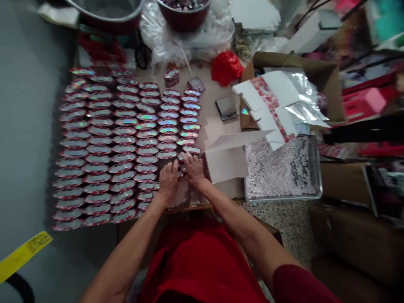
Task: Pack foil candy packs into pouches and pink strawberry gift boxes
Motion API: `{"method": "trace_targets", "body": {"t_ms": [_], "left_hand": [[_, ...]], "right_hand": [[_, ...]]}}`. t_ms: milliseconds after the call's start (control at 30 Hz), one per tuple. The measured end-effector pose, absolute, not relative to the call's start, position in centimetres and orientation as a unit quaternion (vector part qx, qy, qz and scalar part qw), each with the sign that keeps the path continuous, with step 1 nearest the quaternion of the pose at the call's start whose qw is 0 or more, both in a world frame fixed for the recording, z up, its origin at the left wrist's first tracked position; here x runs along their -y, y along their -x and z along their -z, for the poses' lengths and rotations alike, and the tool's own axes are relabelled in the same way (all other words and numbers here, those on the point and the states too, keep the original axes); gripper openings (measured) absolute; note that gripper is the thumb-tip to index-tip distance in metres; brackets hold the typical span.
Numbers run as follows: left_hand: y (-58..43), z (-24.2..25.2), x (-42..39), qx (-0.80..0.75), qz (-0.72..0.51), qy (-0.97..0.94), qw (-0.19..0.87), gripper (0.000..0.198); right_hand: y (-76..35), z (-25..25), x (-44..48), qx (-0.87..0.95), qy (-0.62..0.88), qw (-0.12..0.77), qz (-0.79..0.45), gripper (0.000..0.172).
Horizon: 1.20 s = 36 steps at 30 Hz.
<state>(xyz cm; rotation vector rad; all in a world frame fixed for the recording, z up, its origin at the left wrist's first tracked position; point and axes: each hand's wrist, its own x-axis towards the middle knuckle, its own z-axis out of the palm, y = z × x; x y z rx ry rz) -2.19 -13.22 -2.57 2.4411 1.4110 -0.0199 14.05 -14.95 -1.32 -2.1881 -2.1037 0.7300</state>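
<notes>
Several rows of small red oval boxes with shiny rainbow lids (pixel 104 143) cover a board on the table. My left hand (pixel 168 180) and my right hand (pixel 193 169) rest side by side at the near end of the rightmost rows, fingers curled down around one small red box (pixel 181 172) between them. Most of that box is hidden by my fingers. Just right of my right hand stands an open white carton (pixel 227 162).
A metal tray (pixel 315 168) of small pinkish pieces sits at the right. Behind it is a cardboard box (pixel 328 84) with folded white cartons and plastic bags. A small scale (pixel 226 108), a red bag (pixel 225 67) and two red bowls lie further back.
</notes>
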Motion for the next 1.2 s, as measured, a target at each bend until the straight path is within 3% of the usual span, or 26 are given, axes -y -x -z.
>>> {"method": "trace_targets", "body": {"t_ms": [133, 267, 333, 433, 500, 700, 967, 1067, 1200], "left_hand": [[2.7, 1.0, 13.6, -0.491, 0.003, -0.856, 0.164, 0.056], [2.2, -4.7, 15.2, -0.516, -0.113, -0.832, 0.170, 0.066], [-0.2, -7.2, 16.1, -0.527, -0.184, -0.810, 0.181, 0.077], [-6.5, -7.6, 16.2, -0.454, -0.227, -0.823, 0.255, 0.084], [-10.9, -5.7, 15.2, -0.395, -0.197, -0.849, 0.289, 0.078], [-17.2, -0.1, 12.1, -0.335, -0.020, -0.911, 0.240, 0.068], [-20.4, 1.7, 13.9, -0.472, -0.056, -0.848, 0.235, 0.067], [-17.5, 0.3, 13.0, -0.451, -0.050, -0.859, 0.237, 0.065], [-6.9, -3.3, 9.6, -0.501, -0.050, -0.843, 0.189, 0.063]], "right_hand": [[-14.5, -1.7, 15.7, 0.690, 0.683, 0.003, -0.240, 0.074], [-18.2, -7.6, 20.0, 0.691, 0.687, 0.067, -0.217, 0.067], [-22.2, -9.3, 22.2, 0.661, 0.714, 0.121, -0.200, 0.071], [-30.0, -7.9, 23.4, 0.639, 0.720, 0.182, -0.202, 0.087], [-34.5, -5.3, 22.7, 0.654, 0.701, 0.182, -0.220, 0.087], [-38.0, -0.1, 20.3, 0.700, 0.687, 0.073, -0.182, 0.051], [-36.7, 0.4, 18.0, 0.673, 0.727, 0.036, -0.133, 0.047], [-35.7, -1.4, 18.9, 0.643, 0.749, 0.079, -0.141, 0.052], [-30.1, -5.6, 20.7, 0.618, 0.710, 0.225, -0.252, 0.041]]}}
